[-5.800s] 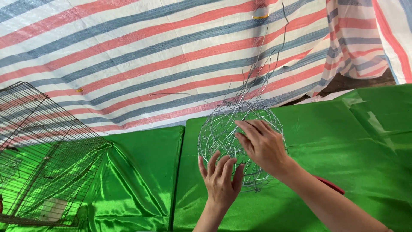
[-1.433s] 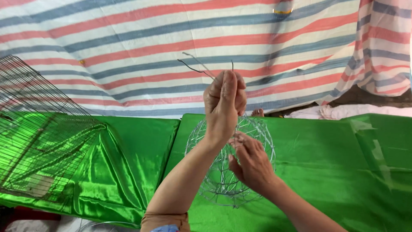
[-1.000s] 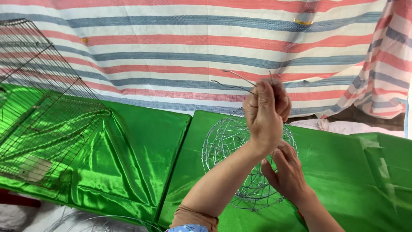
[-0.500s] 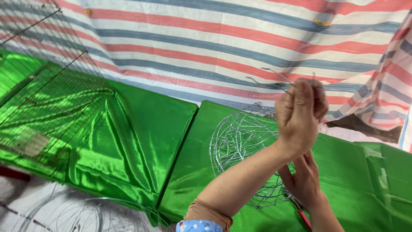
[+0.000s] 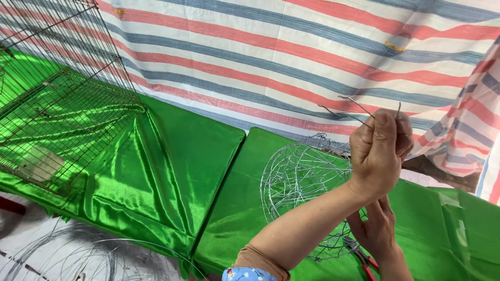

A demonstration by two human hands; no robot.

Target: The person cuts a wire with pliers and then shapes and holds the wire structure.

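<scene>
Backdrop: striped tarp (image 5: 271,47), red, blue and white, fills everything from 10 to 2 o'clock.
Table cover: shiny green satin cloth (image 5: 172,156), runs from 9 to 4 o'clock.
Cage: rusty wire cage (image 5: 57,104) at 9 to 10 o'clock, sitting on the cloth.
Ball: round wire mesh ball (image 5: 302,182) on the cloth, around 4 o'clock.
Floor wire: loose coils of wire (image 5: 83,255) at 7 o'clock.
Left hand (image 5: 377,153): fist clamped tight on a few wire ends (image 5: 351,106) poking up from the ball, at 3 o'clock.
Right hand (image 5: 377,231): at 5 o'clock, fingers on the ball's lower side, can't tell if it's actually gripping.
Pliers: red-handled pliers (image 5: 367,260) just beside the right hand.
</scene>
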